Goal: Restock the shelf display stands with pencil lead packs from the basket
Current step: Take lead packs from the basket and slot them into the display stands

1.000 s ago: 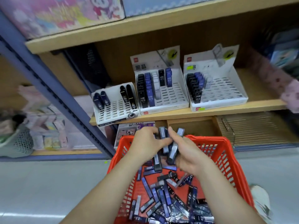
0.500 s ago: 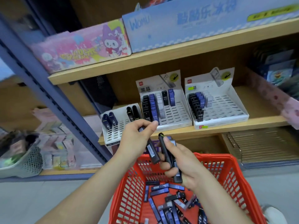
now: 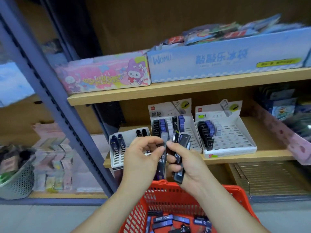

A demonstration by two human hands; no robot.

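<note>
My left hand pinches one dark pencil lead pack between thumb and fingers, in front of the shelf. Beside it, my right hand grips a bunch of several lead packs, fanned upward. Both hands hover above the red basket, where more lead packs lie loose. Three white display stands sit on the middle shelf: a small left stand partly hidden by my left hand, a middle stand and a right stand, each partly filled with black and blue packs.
A wooden shelf above carries a pink cartoon box and a blue box. A grey-blue metal upright slants at the left. A grey mesh basket stands low left. Wire racks lie under the middle shelf at right.
Both hands have risen out of the basket toward the stands, carrying lead packs. The view has tilted upward, so more of the upper shelf shows and less of the basket.
</note>
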